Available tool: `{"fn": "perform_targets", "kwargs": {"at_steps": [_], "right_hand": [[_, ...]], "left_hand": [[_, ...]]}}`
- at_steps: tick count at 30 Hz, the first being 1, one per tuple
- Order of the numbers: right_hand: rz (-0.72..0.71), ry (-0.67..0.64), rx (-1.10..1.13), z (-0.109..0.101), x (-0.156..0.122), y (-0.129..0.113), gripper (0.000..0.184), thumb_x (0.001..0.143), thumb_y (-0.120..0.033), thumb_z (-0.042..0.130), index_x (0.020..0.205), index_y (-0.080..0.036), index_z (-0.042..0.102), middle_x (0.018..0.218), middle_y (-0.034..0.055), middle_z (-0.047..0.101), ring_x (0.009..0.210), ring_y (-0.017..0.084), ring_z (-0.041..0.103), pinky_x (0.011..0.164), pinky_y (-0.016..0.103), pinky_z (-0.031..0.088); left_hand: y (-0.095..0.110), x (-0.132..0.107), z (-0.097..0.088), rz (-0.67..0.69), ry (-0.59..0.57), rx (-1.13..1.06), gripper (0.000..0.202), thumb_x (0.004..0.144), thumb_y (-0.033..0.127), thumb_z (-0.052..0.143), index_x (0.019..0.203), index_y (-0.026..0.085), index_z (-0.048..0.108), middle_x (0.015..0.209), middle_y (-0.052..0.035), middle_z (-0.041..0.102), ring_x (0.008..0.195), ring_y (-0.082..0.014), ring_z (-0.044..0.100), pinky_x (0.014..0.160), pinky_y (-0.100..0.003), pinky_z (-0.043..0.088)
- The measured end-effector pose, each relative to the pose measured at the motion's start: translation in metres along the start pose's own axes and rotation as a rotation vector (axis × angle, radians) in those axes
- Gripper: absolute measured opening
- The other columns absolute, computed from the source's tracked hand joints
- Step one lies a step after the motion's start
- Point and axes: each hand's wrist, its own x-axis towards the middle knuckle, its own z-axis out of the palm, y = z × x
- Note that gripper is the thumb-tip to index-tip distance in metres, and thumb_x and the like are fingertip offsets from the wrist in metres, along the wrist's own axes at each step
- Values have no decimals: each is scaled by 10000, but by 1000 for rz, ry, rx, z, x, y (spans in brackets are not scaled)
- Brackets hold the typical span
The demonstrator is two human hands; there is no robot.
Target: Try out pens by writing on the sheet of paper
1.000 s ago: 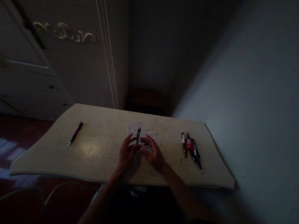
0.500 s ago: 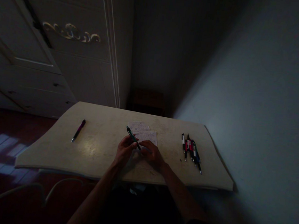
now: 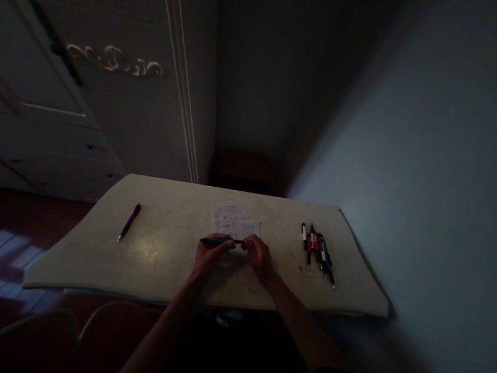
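Between my two hands lies a dark green and black pen (image 3: 215, 241), held roughly level above the table. My left hand (image 3: 209, 254) is closed around its green barrel, the thumb on the near side. At the pen's right end, the fingers of my right hand (image 3: 260, 256) pinch the dark tip part. Whether that part is apart from the barrel is too dark to tell. Just beyond my hands lie papers covered in handwriting (image 3: 240, 227), one overlapping another.
The pale table (image 3: 177, 203) has a purple and black pen (image 3: 129, 222) on its left side. Several pens (image 3: 314, 241), red, white, blue and black, lie bunched at the right. A wall (image 3: 426, 196) borders the right side; a cabinet (image 3: 149, 125) stands behind at left.
The green pen has turned from a slant to nearly level. My right hand has shifted slightly right, onto the pen's tip end.
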Motion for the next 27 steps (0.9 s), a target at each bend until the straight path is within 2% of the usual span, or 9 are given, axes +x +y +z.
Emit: {"fn": "perform_targets", "kwargs": {"at_steps": [3,6,8,11,15,18,21,24,27], "right_hand": [[-6,15,15,-2,1,3,381,967,-481,401,775,-199,569,738,30,598,703,163,569,685,276,456],[-25,-9,27,-4,2,5,350,965,-462,414,789,-204,571,746,28,596,716,165,572,704,279,462],[-58,-37,37,-4,2,5,292,953,-433,454,814,-208,578,789,35,611,752,171,584,726,289,471],[-150,-43,61,-1,0,6,222,925,-370,515,769,-217,556,866,52,626,836,185,598,784,317,478],[-211,-25,84,3,-2,6,201,921,-297,512,736,-220,526,875,52,619,856,185,596,794,330,474],[-178,4,57,4,-2,5,108,882,-322,589,892,-217,563,898,46,609,838,181,579,777,324,471],[-135,16,32,4,-1,6,331,845,-384,651,1108,-211,548,966,54,601,863,188,574,788,328,473],[-115,30,22,3,1,9,308,923,-425,534,1140,-209,570,1050,79,600,949,202,581,834,345,472],[-120,24,22,2,3,11,311,983,-412,415,930,-205,641,988,75,611,952,197,588,869,352,468]], "left_hand": [[3,-2,0,19,-4,97,332,596,378,829,796,145,703,580,-37,664,552,-173,629,550,-267,481],[4,-4,0,44,6,173,318,587,404,827,734,158,690,557,-23,647,552,-171,622,532,-253,462],[3,-5,0,81,57,228,318,598,431,815,610,167,637,510,-2,600,502,-137,565,492,-230,411],[0,-5,-1,136,146,288,456,631,490,778,462,177,492,429,39,459,425,-85,423,436,-217,310],[-1,-6,-1,106,167,283,495,679,556,713,474,184,457,422,52,410,419,-81,379,425,-219,279],[3,-7,0,103,170,302,484,690,570,690,495,184,472,435,44,443,442,-93,413,448,-218,317],[5,-7,1,116,176,322,462,703,561,682,512,189,484,449,39,463,460,-105,437,466,-224,341],[5,-7,1,137,166,311,444,719,535,684,518,193,486,460,38,468,469,-109,443,475,-226,344],[4,-7,2,163,143,311,435,718,512,697,511,193,485,458,36,475,471,-108,445,486,-225,351]]}}
